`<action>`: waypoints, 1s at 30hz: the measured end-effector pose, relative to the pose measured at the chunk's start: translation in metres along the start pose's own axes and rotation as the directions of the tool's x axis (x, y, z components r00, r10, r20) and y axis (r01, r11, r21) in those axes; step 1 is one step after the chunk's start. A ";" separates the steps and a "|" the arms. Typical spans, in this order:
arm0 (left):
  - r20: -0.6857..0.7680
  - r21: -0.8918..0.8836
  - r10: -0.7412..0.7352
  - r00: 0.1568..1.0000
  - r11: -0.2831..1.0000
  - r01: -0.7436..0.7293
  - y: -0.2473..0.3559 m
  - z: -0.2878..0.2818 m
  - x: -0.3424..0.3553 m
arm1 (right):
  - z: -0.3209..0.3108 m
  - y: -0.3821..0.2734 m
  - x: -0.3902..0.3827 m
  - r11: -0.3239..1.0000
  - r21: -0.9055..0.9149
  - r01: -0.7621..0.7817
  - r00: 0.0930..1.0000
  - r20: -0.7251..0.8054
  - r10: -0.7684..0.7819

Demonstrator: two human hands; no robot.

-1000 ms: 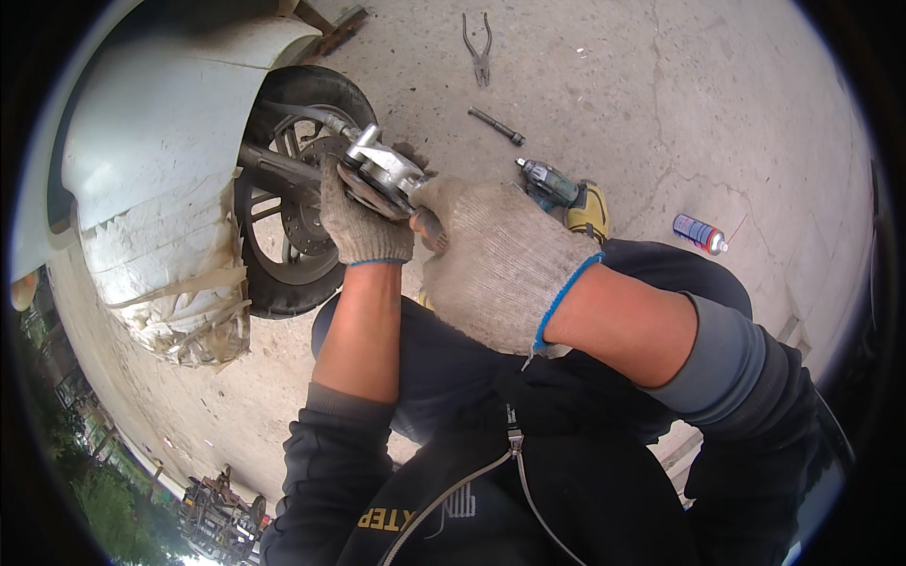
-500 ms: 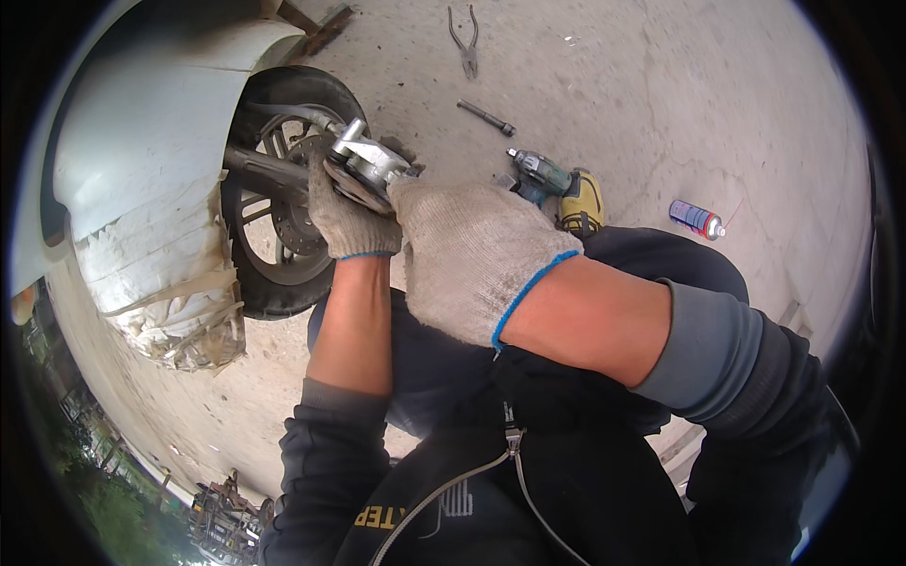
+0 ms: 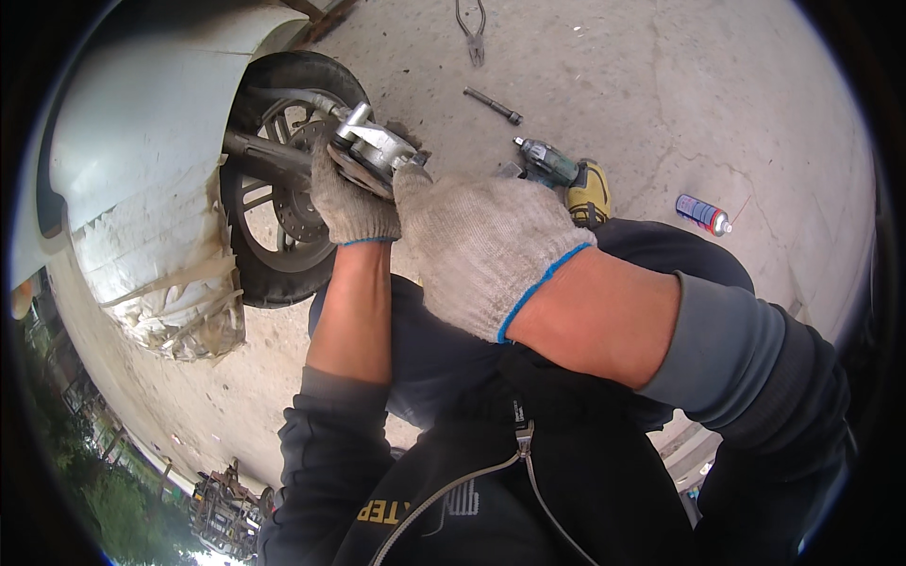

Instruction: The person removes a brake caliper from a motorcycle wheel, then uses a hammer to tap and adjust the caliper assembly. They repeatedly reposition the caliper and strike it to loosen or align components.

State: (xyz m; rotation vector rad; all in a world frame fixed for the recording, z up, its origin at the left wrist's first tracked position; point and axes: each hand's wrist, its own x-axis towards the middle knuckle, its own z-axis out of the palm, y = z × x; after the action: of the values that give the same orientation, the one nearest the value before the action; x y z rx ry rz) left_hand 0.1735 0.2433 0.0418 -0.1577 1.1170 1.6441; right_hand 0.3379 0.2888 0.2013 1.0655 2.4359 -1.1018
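A silver brake caliper [image 3: 377, 149] with dark parts beneath is held beside the wheel [image 3: 283, 269], off its brake disc [image 3: 300, 209]. My left hand [image 3: 347, 203], in a knitted work glove with blue cuff trim, is closed around the caliper's near side. At the caliper's right end, my right hand [image 3: 495, 245], gloved alike, presses its thumb by a small fitting. The back of that hand hides its other fingers. A hose [image 3: 297, 97] runs over the wheel toward the caliper.
White bodywork [image 3: 142, 179] with tattered tape covers the wheel's left. On the concrete lie pliers [image 3: 475, 42], a socket extension bar [image 3: 493, 105], a green impact wrench [image 3: 549, 162] with a yellow-and-black base [image 3: 589, 193], and a spray can [image 3: 703, 215]. My knees are beneath my arms.
The view has shifted slightly, so the floor tools appear a little lower and farther right. Both hands remain at the caliper; the right thumb now shows more plainly against its end.
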 end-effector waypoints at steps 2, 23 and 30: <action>0.022 -0.007 0.001 1.000 1.000 -0.001 0.000 -0.002 0.001 | 0.002 0.002 0.000 1.000 -0.018 0.021 1.000 -0.023 -0.021; 0.099 0.028 -0.058 0.993 0.998 0.056 0.012 0.005 -0.007 | -0.031 0.011 -0.012 0.931 0.343 -0.125 0.992 0.070 0.107; 0.238 -0.127 -0.122 0.964 0.980 0.156 0.019 0.015 -0.028 | -0.011 0.026 -0.066 0.920 0.375 0.111 0.974 -0.226 -0.025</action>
State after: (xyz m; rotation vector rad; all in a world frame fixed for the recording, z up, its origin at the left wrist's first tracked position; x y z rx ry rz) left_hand 0.1754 0.2360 0.0782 -0.1334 0.7944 1.5726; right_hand 0.4031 0.2743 0.2276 1.2821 2.4967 -1.6179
